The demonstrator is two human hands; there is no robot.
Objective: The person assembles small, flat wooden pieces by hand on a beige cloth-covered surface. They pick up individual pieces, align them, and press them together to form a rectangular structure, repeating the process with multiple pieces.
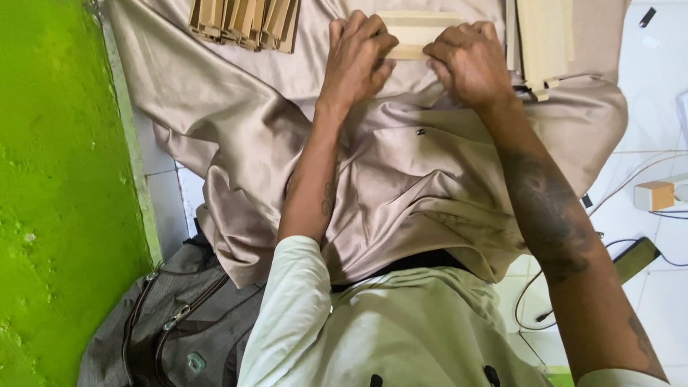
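At top centre, the left hand (pixel 356 54) and right hand (pixel 467 61) both pinch a pale flat cardboard strip (pixel 416 32), apparently folding it; keep the edges squared over the beige satin cloth (pixel 236 136).

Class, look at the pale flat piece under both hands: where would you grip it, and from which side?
Grip the pale flat piece at its two short ends, coming in from left and right, as the left hand and right hand do. It lies flat and long on the beige cloth, so its ends stay reachable.

You see a bright green wall (pixel 57 186) on the left, white floor tiles (pixel 656 93) on the right crossed by cables (pixel 631 175), and a grey bag (pixel 165 330) below.
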